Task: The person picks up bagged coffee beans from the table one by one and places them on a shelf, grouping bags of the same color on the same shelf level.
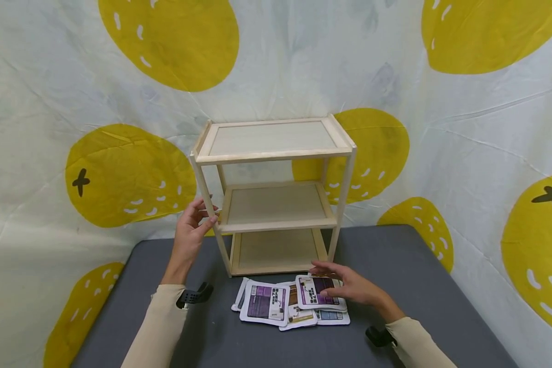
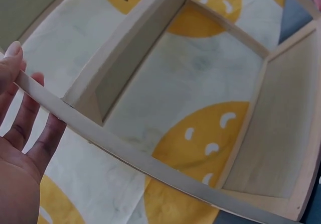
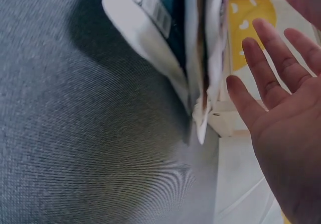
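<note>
A small three-tier wooden shelf (image 1: 273, 225) stands on the dark table, its tiers bare. My left hand (image 1: 194, 227) holds the shelf's left front post near the middle tier. In the left wrist view, the thumb (image 2: 14, 49) lies on one side of that post and the fingers pass behind it. Several flat packets (image 1: 264, 304) with white borders and purple, brown or blue labels lie overlapping in front of the shelf. Above the right-hand packets is my right hand (image 1: 349, 286), fingers extended. The right wrist view shows this hand (image 3: 288, 113) beside the packets (image 3: 165, 28), holding nothing.
The dark grey tabletop (image 1: 437, 317) spreads around the shelf and packets. Close behind it hangs a pale cloth (image 1: 267, 61) printed with large yellow fruit. A black band (image 1: 195, 295) sits on each wrist, over beige sleeves.
</note>
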The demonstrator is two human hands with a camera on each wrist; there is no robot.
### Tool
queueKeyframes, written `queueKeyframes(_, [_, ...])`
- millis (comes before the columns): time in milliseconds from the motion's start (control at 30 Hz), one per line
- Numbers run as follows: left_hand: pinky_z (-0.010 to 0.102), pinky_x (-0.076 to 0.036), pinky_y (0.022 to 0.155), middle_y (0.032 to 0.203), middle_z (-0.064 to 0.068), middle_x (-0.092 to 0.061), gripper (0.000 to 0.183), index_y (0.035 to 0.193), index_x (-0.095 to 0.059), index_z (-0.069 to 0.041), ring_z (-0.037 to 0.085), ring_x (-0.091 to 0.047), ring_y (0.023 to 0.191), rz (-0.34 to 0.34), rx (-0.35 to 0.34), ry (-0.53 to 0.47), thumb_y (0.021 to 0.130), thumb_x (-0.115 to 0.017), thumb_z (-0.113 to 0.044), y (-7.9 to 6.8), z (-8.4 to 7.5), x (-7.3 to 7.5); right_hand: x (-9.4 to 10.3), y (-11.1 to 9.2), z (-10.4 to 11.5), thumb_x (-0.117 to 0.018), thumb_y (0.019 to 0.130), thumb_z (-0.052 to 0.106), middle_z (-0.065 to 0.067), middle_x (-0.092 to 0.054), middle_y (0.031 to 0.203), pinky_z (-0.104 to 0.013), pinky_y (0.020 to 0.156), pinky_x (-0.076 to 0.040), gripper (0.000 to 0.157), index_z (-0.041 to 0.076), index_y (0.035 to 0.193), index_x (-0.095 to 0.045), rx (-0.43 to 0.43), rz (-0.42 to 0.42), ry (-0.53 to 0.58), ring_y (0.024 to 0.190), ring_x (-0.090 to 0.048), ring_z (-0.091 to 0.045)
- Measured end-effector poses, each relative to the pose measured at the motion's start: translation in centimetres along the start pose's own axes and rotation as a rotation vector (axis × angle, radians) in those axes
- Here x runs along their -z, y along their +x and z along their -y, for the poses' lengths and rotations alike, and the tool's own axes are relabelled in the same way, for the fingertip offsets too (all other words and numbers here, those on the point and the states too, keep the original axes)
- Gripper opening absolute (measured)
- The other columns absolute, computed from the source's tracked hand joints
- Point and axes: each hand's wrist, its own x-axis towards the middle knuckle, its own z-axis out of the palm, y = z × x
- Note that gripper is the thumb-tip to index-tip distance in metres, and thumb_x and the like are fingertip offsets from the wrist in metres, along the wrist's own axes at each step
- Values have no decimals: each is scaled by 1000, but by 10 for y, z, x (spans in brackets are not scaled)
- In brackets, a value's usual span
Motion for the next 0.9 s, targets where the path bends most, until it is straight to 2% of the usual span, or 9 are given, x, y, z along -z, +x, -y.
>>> queueKeyframes(67, [23,-57,80,116,27,-60,47,139,-56,-2,20,-62,98,3,3,10,94,-66,5,1,1,0,-1,1,-2,-74,94,14,-18,-56,146,-70,108,-33,73,16,157,-37,-17,-5,-6,137,-49,-39])
queueKeyframes(167, [25,-57,80,116,29,-59,47,139,-56,-3,20,-62,98,10,11,4,94,-67,5,1,0,1,-2,0,-6,-75,93,15,-16,-57,145,-65,111,-33,73,10,156,-38,-53,-11,-23,137,-49,-37])
queueKeyframes(300, [26,-58,80,115,31,-57,47,138,-55,-1,19,-63,97,19,17,-3,93,-67,7,1,-1,1,-2,-1,-11,-77,92,22,-13,-59,143,-46,113,-38,75,4,154,-40,-107,-17,-68,136,-51,-35])
queueKeyframes(400, [26,-58,80,113,32,-56,47,137,-55,0,20,-63,96,24,12,0,93,-67,8,2,0,0,-2,-2,-13,-78,91,28,-9,-60,143,-38,112,-39,74,5,153,-43,-135,-32,-117,135,-53,-33])
queueKeyframes(567, [26,-58,80,110,28,-58,47,136,-55,0,21,-63,96,30,3,8,92,-66,10,4,0,1,-2,-2,-14,-80,89,30,-8,-61,142,-50,110,-40,71,6,149,-50,-151,-53,-177,133,-53,-32])
queueKeyframes(733, [26,-58,79,109,23,-60,47,136,-54,1,20,-62,95,25,8,23,92,-64,14,3,1,1,-2,-1,-14,-81,87,35,-9,-62,140,-56,106,-42,67,7,143,-56,-167,-52,-246,129,-55,-33])
queueKeyframes(800, [25,-57,79,109,22,-61,47,136,-54,1,19,-62,95,27,9,30,92,-64,14,3,1,1,-2,-1,-12,-82,86,37,-10,-61,140,-58,105,-42,70,7,143,-56,-181,-47,-259,127,-55,-33])
queueKeyframes(900, [25,-57,79,110,26,-59,47,136,-54,2,15,-62,95,30,4,36,92,-64,13,3,0,1,-1,-2,-9,-84,84,38,-13,-58,142,-61,103,-42,74,6,145,-55,-210,-40,-265,126,-54,-34])
